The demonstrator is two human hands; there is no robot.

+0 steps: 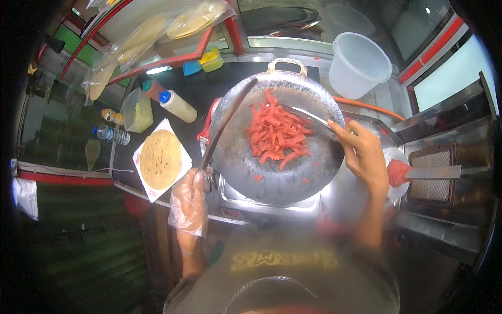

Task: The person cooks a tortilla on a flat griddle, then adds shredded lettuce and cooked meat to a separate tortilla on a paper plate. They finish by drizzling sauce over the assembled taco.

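Note:
My left hand (189, 201), in a clear plastic glove, is closed round the lower end of a long dark knife (230, 121). Its blade slants up across the left side of a big grey wok (235, 180). Thin red strips of meat (277, 131) lie heaped in the middle of the wok, with a few scraps apart from the pile. From the right, my bare right hand (361, 154) grips slim metal tongs (308, 115), whose far end reaches into the strips. A round flatbread (160, 159) rests on white paper (152, 193) left of the wok.
A stove (266, 209) sits under the wok. Two squeeze bottles (178, 106), a tub (137, 111) and a water bottle (111, 134) stand left. A translucent bucket (361, 65) is behind right. Red meat on a vertical spit (398, 172) stands right, beside a grill burner (431, 175).

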